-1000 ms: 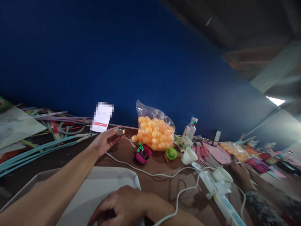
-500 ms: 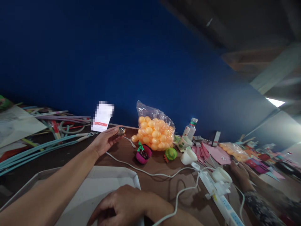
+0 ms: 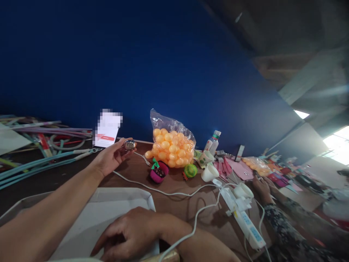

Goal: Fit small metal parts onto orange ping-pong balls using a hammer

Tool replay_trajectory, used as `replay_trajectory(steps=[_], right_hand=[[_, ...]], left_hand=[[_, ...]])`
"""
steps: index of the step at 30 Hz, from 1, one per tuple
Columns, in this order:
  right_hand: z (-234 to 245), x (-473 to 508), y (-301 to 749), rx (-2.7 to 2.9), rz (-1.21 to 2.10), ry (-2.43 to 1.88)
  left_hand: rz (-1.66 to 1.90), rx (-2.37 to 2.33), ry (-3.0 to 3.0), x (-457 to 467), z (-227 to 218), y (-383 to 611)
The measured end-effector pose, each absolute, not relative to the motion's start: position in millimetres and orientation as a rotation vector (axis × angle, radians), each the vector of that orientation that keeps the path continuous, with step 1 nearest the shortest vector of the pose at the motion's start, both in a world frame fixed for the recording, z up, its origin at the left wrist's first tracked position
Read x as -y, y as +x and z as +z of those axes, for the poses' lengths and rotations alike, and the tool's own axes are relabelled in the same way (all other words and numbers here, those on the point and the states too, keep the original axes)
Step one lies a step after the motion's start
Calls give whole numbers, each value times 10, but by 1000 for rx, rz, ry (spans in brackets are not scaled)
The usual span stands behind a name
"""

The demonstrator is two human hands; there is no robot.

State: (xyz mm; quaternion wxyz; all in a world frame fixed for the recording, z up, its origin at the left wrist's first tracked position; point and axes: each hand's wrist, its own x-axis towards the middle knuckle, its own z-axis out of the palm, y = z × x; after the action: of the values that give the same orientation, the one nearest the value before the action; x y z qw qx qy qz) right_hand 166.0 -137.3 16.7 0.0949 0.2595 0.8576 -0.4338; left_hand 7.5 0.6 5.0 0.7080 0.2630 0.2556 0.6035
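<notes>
My left hand [image 3: 113,154] reaches out over the table. Its fingers and thumb grip a small shiny rounded metal tally counter [image 3: 130,145]; what look like digits on its face are too small to read. Behind that hand a lit phone [image 3: 107,127] leans near the blue wall. My right hand [image 3: 131,231] is bent down inside a shallow white tray [image 3: 120,198], fingers apart with a gap beside the thumb; I see nothing held there. Right of my left hand lie a purple pouch [image 3: 156,177] with a green tie and dark contents, and a clear bag of orange balls [image 3: 174,149].
A white cable [image 3: 163,191] runs across the table to a power strip [image 3: 249,223]. White tape rolls [image 3: 209,172], a green round trinket [image 3: 191,170] and a bottle [image 3: 213,142] stand nearby. At right, another person's hands [image 3: 261,187] work. Coloured cords [image 3: 46,156] fill the left.
The view has shifted a little, so things sit further left and the power strip shows more fully. My left hand still grips the counter, now turned slightly; my right hand remains in the tray.
</notes>
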Motion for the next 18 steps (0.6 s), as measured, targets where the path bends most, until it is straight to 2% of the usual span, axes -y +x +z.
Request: replay_trajectory(steps=[18], right_hand=[[214,1378,1649,-2491,-1311,774]], left_hand=[[1358,-618,608,27,74,90]])
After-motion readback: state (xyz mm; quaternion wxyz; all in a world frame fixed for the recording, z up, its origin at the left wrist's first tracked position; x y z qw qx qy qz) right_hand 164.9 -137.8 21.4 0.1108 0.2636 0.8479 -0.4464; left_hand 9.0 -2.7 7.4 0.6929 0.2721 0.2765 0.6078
